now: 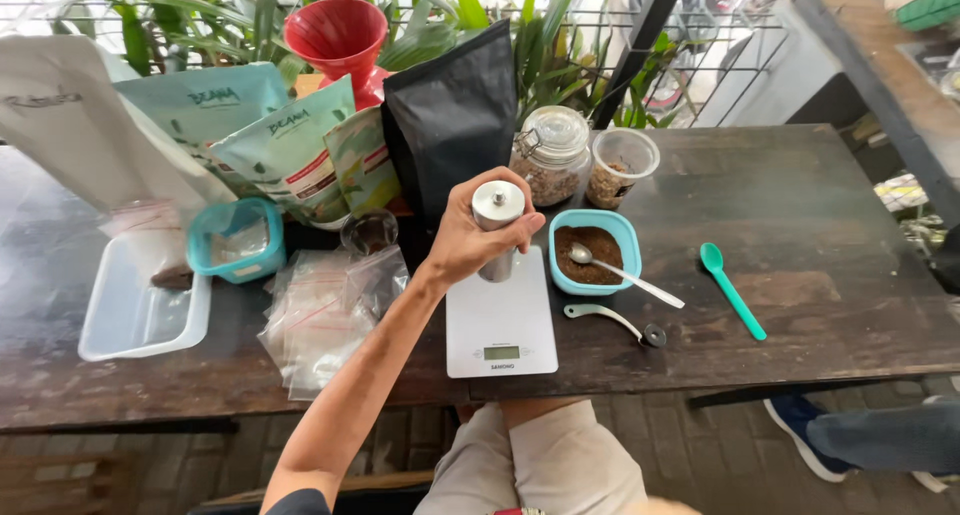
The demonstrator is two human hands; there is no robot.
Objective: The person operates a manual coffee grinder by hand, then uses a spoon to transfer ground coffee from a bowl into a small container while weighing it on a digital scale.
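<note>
The left hand [468, 237] is clamped around a silver cylindrical hand grinder [497, 215], holding it upright just above the far edge of a white kitchen scale [500, 320] near the middle of the dark wooden bench [820, 235]; whether the grinder's base touches the scale cannot be told. The right hand is out of sight. At three o'clock from the grinder, just beside the scale, sits a teal container of brown grounds [594, 250] with a metal spoon [625, 273] resting in it, handle pointing toward four o'clock. Below that lies a detached crank handle [612, 320], and farther toward three o'clock a green plastic spoon [731, 290]. At twelve o'clock stands a black pouch [450, 120]; toward one o'clock are a lidded glass jar [550, 155] and a clear plastic cup [622, 165]. At nine o'clock a small glass [369, 232], a teal tub [238, 240] and clear zip bags [320, 315] lie near one another, with a clear plastic tray [140, 310] farther out. Pale green bags [285, 140] and a red funnel [335, 33] stand toward eleven o'clock.
</note>
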